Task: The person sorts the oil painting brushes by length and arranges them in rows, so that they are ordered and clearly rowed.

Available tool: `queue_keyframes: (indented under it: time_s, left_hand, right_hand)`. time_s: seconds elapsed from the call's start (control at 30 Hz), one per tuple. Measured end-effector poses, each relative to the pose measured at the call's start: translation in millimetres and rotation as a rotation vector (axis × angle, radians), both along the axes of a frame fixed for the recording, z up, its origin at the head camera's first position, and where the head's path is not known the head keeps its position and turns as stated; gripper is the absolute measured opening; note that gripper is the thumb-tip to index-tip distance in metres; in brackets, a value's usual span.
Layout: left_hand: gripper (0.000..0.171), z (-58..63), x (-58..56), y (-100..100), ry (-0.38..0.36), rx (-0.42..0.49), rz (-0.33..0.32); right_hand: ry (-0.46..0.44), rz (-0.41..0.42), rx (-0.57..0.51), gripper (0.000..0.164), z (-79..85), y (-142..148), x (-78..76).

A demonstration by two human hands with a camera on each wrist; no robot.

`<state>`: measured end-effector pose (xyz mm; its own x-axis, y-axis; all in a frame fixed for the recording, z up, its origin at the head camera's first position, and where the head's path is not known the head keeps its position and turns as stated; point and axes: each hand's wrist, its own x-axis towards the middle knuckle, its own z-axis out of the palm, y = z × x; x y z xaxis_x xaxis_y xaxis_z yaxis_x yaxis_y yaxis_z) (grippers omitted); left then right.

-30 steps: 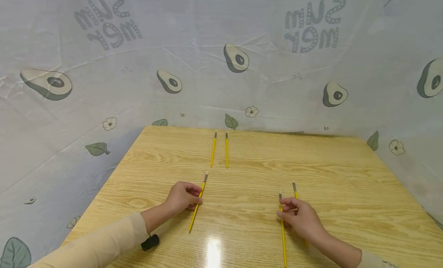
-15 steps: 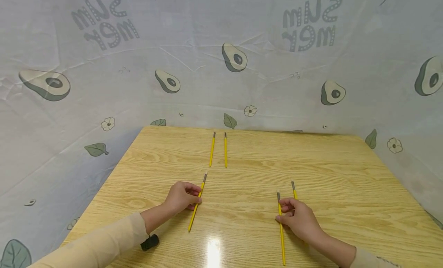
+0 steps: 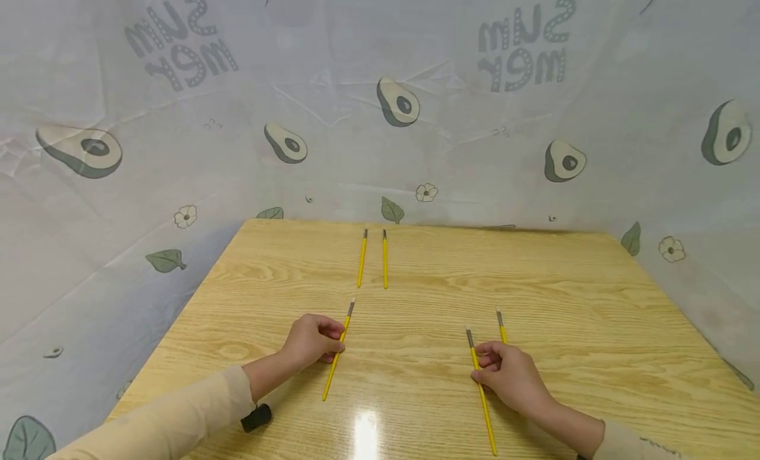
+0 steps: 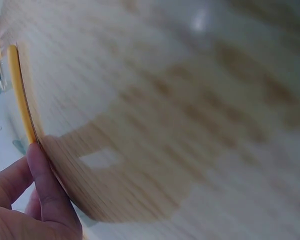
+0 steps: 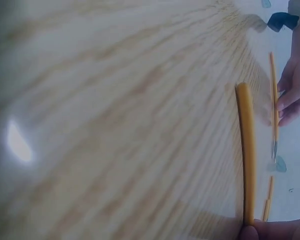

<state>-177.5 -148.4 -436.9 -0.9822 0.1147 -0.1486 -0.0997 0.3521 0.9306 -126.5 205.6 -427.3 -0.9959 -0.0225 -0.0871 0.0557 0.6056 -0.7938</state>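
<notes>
My left hand point(image 3: 313, 339) pinches a paintbrush point(image 3: 333, 369) with a yellow handle, grey ferrule and pale tip, slanting up to the right. In the left wrist view the yellow handle point(image 4: 21, 95) runs close along the tabletop from between thumb and fingers. On the right, my right hand point(image 3: 512, 375) pinches a similar paintbrush point(image 3: 485, 410), its tip leaning left. Its rounded handle end point(image 5: 245, 105) shows large in the right wrist view. Another paintbrush point(image 3: 501, 323) lies just behind that hand, its lower part hidden by it.
At the far edge of the wooden table point(image 3: 564, 275) lie two more yellow paintbrushes, a left one point(image 3: 362, 262) and a right one point(image 3: 385, 262), side by side with dark tips. A printed cloth point(image 3: 344, 51) hangs behind. A black piece point(image 3: 256, 418) sits under my left wrist.
The tip of the paintbrush in my right hand has swung left, so the brush now slants instead of standing almost straight in view. My left hand and its brush stay put.
</notes>
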Motion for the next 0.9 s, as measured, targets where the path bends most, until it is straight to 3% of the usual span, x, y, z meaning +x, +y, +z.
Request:
queue_keyframes:
  time_s: [0.27,0.9]
  left_hand:
    - [0.027,-3.9,0.2,-2.6,0.004,0.014,0.016]
    - [0.027,-1.2,-1.8,-1.8,-0.015,0.034,0.017]
  right_hand:
    - [0.009,-0.036,-0.018,0.036,-4.4,-0.9,-3.9]
    - [0.058,0.058,0.113,0.033,0.8,-2.0,-7.7]
